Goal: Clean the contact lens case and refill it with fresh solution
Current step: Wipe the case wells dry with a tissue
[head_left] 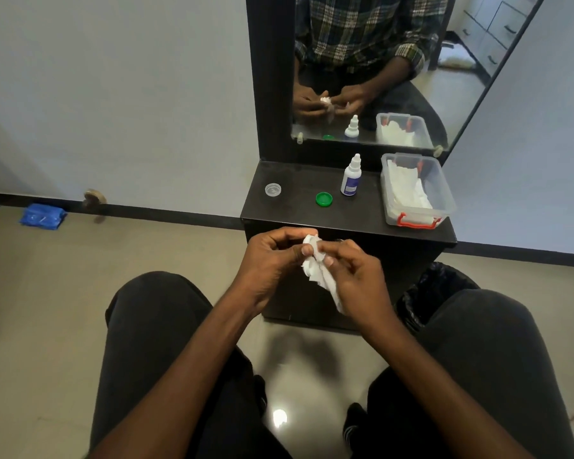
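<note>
My left hand (269, 260) grips the white contact lens case (312, 265) in front of the dark shelf. My right hand (355, 273) presses a white tissue (328, 283) against the case, and the tissue hangs down below my fingers. Most of the case is hidden by tissue and fingers. On the shelf (299, 210) lie a green cap (323, 199) and a clear cap (273, 189), both off the case. A small white solution bottle (351, 177) with a blue label stands upright behind the green cap.
A clear plastic box (444, 197) with red clips holds white tissues at the shelf's right end. A mirror (395, 61) rises behind the shelf. A black-lined bin (431, 293) stands by my right knee. A blue packet (42, 217) lies on the floor at the left wall.
</note>
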